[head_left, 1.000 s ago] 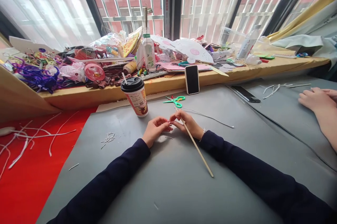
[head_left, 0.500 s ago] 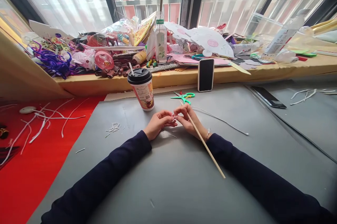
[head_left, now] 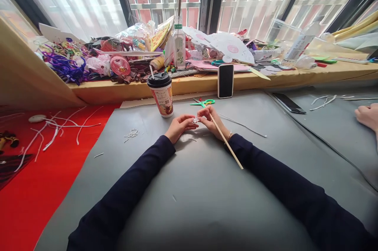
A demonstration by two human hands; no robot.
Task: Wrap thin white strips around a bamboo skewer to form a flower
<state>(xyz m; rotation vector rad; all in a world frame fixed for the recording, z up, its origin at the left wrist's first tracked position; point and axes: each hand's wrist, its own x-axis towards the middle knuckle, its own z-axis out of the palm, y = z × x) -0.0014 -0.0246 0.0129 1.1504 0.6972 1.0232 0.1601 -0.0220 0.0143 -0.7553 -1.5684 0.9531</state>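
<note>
Over the grey tabletop, my left hand (head_left: 179, 128) pinches a small white looped piece (head_left: 195, 119), perhaps of cord; its exact shape is too small to make out. My right hand (head_left: 215, 124) meets it from the other side, fingertips closed at the same piece. A thin wooden stick (head_left: 226, 141) is held in my right hand and slants back over the wrist toward my sleeve. Just beyond the hands lie green-handled scissors (head_left: 209, 102). A white cord (head_left: 245, 126) stretches away to the right. Short white offcuts (head_left: 132, 133) form a little pile to the left.
A lidded paper cup (head_left: 162, 95) with a straw stands behind my left hand. A phone (head_left: 225, 81) leans upright against the ledge, which is heaped with craft materials. Another phone (head_left: 289, 103) lies at right, near another person's hand (head_left: 367, 116). White strands (head_left: 56, 125) lie on the red surface.
The view has shifted slightly. The white piece shows more plainly between my fingertips, and both hands keep their pinch. Another person's hand has come into view at the right edge.
</note>
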